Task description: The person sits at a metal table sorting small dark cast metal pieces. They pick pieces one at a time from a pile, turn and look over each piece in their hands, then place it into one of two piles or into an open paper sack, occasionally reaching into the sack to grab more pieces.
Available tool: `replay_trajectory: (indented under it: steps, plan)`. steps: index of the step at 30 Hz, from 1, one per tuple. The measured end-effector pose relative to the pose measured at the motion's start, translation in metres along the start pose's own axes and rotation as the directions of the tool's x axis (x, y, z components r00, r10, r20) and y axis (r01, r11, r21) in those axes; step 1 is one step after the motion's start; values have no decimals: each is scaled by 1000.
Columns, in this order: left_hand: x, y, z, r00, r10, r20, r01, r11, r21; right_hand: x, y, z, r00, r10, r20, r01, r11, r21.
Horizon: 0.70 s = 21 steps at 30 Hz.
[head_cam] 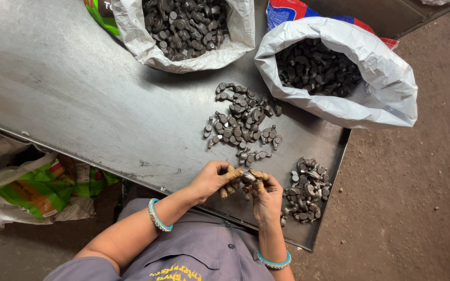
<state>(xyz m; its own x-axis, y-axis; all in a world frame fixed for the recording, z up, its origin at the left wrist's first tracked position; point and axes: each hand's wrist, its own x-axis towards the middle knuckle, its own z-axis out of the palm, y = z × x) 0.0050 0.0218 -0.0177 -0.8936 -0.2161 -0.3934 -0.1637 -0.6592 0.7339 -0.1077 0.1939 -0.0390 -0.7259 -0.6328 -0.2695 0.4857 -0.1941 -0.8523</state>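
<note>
Grey sheet metal (79, 93), dull and scuffed, forms the slanted tray before us, with packed brown earth (407, 198) around it. At its near edge our fingertips meet: the left hand (212, 179) and the right hand (266, 195) both pinch one small dark metal part (248, 178), rounded and faintly shiny, held just above the tray between them. Our fingers are curled inward and pressed close about the piece, and they wear tan, grimy finger covers (234, 173) that look like cloth or rubber; we cannot tell which. A beaded turquoise bangle (158, 216) circles the left wrist and a second bangle (273, 260) the right, above grey sleeves and a buttoned grey shirt (204, 252). Just beside the right hand lies a small heap (308, 190) of the same knobbly, cast-looking parts, greyer and brighter. Beyond the fingertips a looser scatter of parts (243, 122) spreads over the tray, each with a round eye and a short arm. Farther out stand two woven white plastic sacks with rolled rims: the right sack (386, 88) holds matte black parts, the far sack (183, 57) holds greyer ones. A red and blue bag (292, 10) peeks out behind the right sack. Under the tray's left edge lie crumpled bags of green printed plastic (22, 187).
</note>
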Motion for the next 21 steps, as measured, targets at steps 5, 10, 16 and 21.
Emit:
replay_trajectory:
  steps: [5,10,16,21]
  plan:
    - [2,7,-4,991,-126,-34,116,969,-219,-9,-13,20,970,-194,148,233,916,-328]
    - [2,12,-19,991,-118,-61,94,949,-302,16,-29,43,960,-277,40,155,408,-900]
    - [-3,24,-40,989,3,-151,-44,962,-269,15,-25,51,930,-330,160,152,-51,-987]
    - [-2,33,-50,988,88,-127,-120,955,-271,8,-15,28,958,-282,-45,62,360,-931]
